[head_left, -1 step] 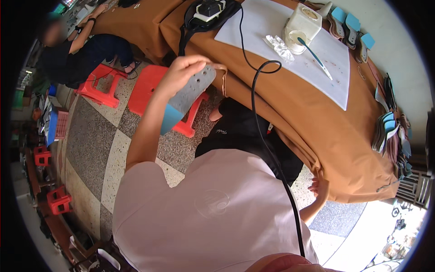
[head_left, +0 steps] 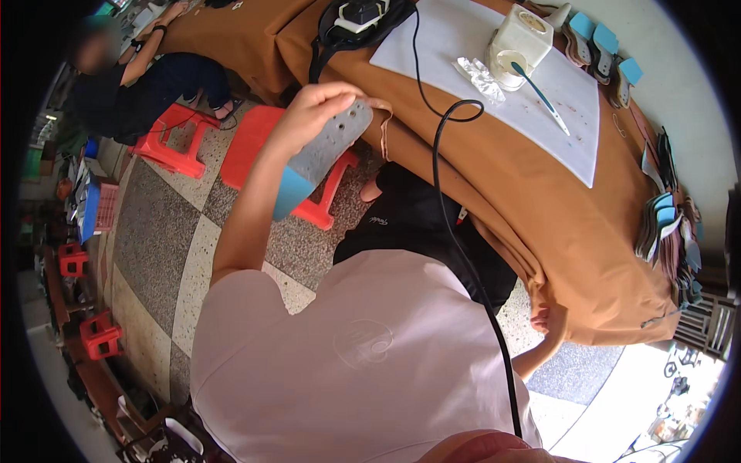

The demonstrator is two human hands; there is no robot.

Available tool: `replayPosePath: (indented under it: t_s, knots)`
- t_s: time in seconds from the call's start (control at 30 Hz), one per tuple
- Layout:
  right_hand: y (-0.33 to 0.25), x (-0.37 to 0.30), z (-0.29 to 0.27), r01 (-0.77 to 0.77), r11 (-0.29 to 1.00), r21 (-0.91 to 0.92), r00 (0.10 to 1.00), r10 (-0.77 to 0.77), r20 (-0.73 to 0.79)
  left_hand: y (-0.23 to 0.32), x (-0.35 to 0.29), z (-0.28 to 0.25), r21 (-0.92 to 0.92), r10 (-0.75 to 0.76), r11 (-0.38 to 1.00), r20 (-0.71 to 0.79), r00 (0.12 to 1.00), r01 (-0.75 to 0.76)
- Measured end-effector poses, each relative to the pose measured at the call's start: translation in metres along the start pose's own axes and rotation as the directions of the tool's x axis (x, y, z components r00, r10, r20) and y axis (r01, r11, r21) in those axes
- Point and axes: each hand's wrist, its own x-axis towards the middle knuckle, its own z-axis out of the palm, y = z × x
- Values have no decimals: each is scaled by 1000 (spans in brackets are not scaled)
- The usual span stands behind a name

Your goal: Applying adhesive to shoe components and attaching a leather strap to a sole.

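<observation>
My left hand [head_left: 316, 112] is closed on a flat shoe piece [head_left: 330, 143], grey with a row of small holes and a blue part at its lower end. A thin tan strip [head_left: 384, 135] dangles beside the piece's upper end, off the table edge. Low on the right, my right hand [head_left: 549, 316] is by the hanging corner of the brown cloth [head_left: 610, 285]. Its fingers are curled in, and what they hold, if anything, is hidden.
On a white board [head_left: 455, 38] stand a white glue container [head_left: 525, 38] with a blue-handled brush [head_left: 544, 100] and crumpled foil [head_left: 480, 79]. Similar shoe pieces [head_left: 660, 216] lie along the right edge. A black cable [head_left: 440, 177] crosses before me. A person [head_left: 116, 85] sits near red stools [head_left: 174, 143].
My left hand has moved slightly up with the shoe piece. My right hand's fingers have curled in more. The view has shifted a little.
</observation>
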Motion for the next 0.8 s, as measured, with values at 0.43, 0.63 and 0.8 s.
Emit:
replayPosePath:
  t_s: [0.43,0.63,0.8]
  knots:
    - [-245,-100,92,836,388,389,270,-906,325,56,10,-17,68,179,979,136,974,-190]
    - [-306,-88,142,864,306,400,141,-909,391,48,35,-29,-184,-52,981,75,996,65]
    - [-347,-80,168,602,535,593,117,-794,596,57,87,-31,-62,-56,996,152,987,66]
